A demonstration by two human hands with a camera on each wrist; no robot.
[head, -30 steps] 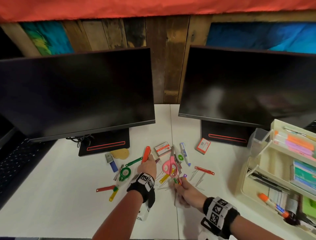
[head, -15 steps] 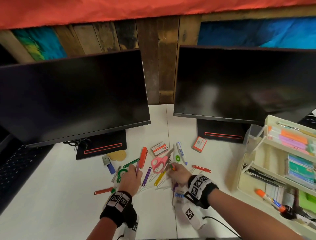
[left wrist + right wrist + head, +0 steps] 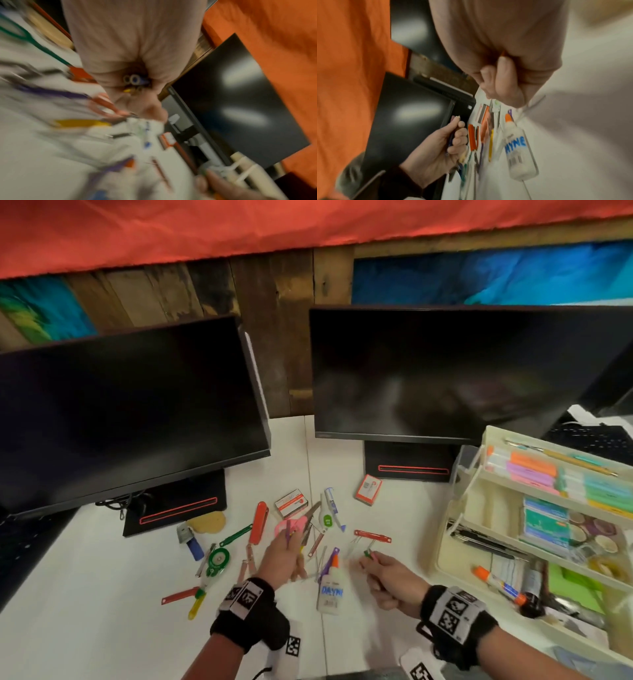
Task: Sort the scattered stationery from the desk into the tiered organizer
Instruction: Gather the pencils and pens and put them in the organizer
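Left hand [image 3: 284,556] curled round a bundle of thin sticks, pencils or pens by the look; round ends show inside the fist in the left wrist view, tips stick out past the fingers in the head view. Right hand [image 3: 387,580] closed, pinching a few small green and pink pieces; exact kind too small to tell.

Organizer [image 3: 479,508] stands at the right edge of the worktop [image 3: 85,594], well right of both hands. Right hand is the nearer one; left would have to cross over the scatter. Organizer's tiers run away from the person, open side facing the hands.

Remaining scatter lies between the hands and the monitors: glue bottle [image 3: 330,590] just beside the right hand, neck pointing away; red knife [image 3: 258,522] and scissors [image 3: 291,527] ahead of the left hand.

Left wrist view badly smeared; worktop items there unreadable. Organizer's near corner cut off at frame edge
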